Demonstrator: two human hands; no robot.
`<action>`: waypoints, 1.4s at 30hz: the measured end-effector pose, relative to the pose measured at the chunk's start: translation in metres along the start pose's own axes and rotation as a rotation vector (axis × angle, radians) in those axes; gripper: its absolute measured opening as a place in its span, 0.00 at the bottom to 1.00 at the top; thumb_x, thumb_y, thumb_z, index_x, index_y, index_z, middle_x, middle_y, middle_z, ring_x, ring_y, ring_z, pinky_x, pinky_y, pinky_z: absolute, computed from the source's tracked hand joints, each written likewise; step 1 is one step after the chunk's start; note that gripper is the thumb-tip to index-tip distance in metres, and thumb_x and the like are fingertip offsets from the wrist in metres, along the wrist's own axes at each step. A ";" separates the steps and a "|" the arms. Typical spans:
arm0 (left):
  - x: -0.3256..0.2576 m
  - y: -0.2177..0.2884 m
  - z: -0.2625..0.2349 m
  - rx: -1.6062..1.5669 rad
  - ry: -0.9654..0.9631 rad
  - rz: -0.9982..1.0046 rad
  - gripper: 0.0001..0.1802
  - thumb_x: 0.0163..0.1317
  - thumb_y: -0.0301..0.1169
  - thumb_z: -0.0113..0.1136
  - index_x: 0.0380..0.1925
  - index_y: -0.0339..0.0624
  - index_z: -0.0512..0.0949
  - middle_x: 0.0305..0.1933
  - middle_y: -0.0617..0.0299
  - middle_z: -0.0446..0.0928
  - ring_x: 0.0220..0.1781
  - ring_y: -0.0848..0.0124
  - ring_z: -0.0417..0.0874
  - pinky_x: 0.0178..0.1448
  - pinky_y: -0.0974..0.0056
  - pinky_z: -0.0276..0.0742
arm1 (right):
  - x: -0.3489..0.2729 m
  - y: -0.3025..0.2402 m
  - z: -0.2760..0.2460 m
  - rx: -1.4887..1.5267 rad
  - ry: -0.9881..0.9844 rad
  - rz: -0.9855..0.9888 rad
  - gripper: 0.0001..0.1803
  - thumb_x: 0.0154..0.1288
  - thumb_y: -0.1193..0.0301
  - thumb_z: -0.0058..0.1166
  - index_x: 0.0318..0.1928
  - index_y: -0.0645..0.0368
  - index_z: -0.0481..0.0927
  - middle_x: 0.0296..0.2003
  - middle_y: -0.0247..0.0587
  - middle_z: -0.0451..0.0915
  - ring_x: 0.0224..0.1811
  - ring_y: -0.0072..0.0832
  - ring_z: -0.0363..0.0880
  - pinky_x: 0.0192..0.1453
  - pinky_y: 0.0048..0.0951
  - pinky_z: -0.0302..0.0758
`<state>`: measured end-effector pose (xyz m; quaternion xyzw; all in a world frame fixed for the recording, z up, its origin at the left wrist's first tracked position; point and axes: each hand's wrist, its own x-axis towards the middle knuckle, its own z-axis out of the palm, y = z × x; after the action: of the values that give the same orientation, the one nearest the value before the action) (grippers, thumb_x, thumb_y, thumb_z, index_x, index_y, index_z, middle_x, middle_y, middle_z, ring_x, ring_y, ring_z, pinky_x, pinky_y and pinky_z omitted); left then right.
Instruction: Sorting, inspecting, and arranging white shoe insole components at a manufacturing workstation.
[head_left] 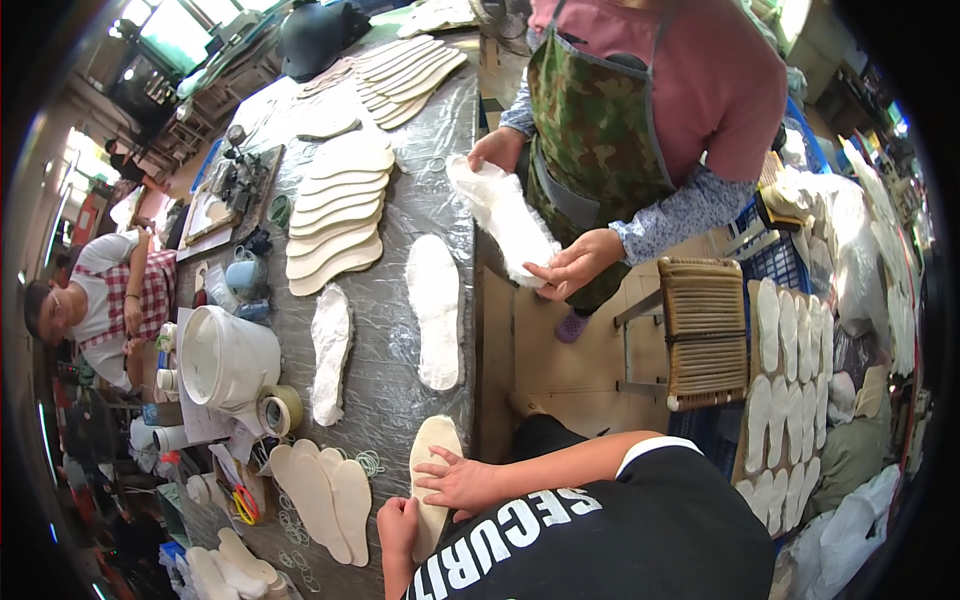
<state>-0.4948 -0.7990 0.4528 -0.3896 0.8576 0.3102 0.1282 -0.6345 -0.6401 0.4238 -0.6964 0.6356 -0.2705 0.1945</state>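
- Insole (432,480), tan and flat, lies at the near edge of the table (395,300), toe pointing away from the wearer of the camera
- The right hand (458,483) rests flat on its middle, fingers spread and pressing down, gripping nothing
- The left hand (399,527) sits at the heel end with fingers curled against the edge; whether it pinches the insole I cannot tell
- My guess is that the insole is light, thin and bendy, stiff enough to hold its outline yet easy to fold; it looks matt, so not slippery, and not fragile
- The heel or the long side edge, overhanging nothing, seems the best place to lift it, sliding fingers under while the other palm steadies it
- Just to its left lies a fan of three similar tan insoles (322,497), touching one another
- Further up the table are two white fleecy liners (437,308), one long and one narrower (330,353), well apart from the hands
- Beyond those a stack of about seven cream insoles (338,215) overlaps in a column, and another fan (410,75) of roughly seven sits at the far end
- A white plastic jug (228,357) and one roll of tape (282,408) stand at the left
- A co-worker in a camouflage apron (590,120) stands opposite, both hands on one more fleecy liner (505,215)
- On the right a rack (790,400) carries many white insoles, too crowded to count
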 end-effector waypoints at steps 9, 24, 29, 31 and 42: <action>0.004 -0.013 0.004 -0.147 0.033 -0.029 0.10 0.53 0.29 0.59 0.25 0.30 0.78 0.26 0.43 0.78 0.30 0.50 0.80 0.37 0.55 0.73 | 0.048 0.032 0.013 -0.028 -0.162 -0.269 0.56 0.28 0.55 0.72 0.64 0.54 0.62 0.63 0.48 0.64 0.73 0.45 0.47 0.69 0.68 0.28; -0.049 -0.023 -0.012 -0.685 0.071 -0.289 0.21 0.44 0.15 0.65 0.41 0.35 0.71 0.50 0.57 0.70 0.37 0.71 0.80 0.39 0.68 0.78 | 0.075 0.030 0.008 0.126 -0.074 -0.420 0.45 0.34 0.61 0.69 0.59 0.51 0.68 0.47 0.37 0.73 0.62 0.39 0.64 0.70 0.65 0.33; -0.077 -0.050 -0.024 -0.967 0.006 -0.446 0.23 0.46 0.12 0.62 0.43 0.34 0.68 0.43 0.55 0.75 0.37 0.71 0.81 0.42 0.69 0.78 | 0.081 0.022 0.004 0.089 -0.241 -0.299 0.47 0.32 0.58 0.70 0.60 0.51 0.68 0.50 0.41 0.72 0.60 0.39 0.65 0.70 0.65 0.34; -0.083 -0.056 -0.022 -0.989 0.115 -0.440 0.21 0.46 0.11 0.60 0.42 0.33 0.69 0.38 0.56 0.77 0.38 0.72 0.80 0.44 0.70 0.77 | 0.083 0.017 0.003 0.113 -0.218 -0.332 0.48 0.34 0.56 0.70 0.61 0.52 0.67 0.51 0.42 0.72 0.60 0.39 0.65 0.70 0.65 0.34; -0.095 -0.063 -0.015 -1.026 0.301 -0.371 0.18 0.48 0.13 0.61 0.40 0.34 0.70 0.35 0.61 0.76 0.37 0.77 0.77 0.43 0.74 0.73 | 0.111 -0.034 0.045 0.354 -0.093 -0.252 0.21 0.50 0.59 0.62 0.43 0.54 0.78 0.41 0.36 0.76 0.53 0.35 0.68 0.59 0.44 0.57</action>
<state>-0.3846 -0.7848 0.4813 -0.5862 0.5229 0.6007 -0.1487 -0.5751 -0.7498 0.4238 -0.7370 0.4766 -0.3674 0.3076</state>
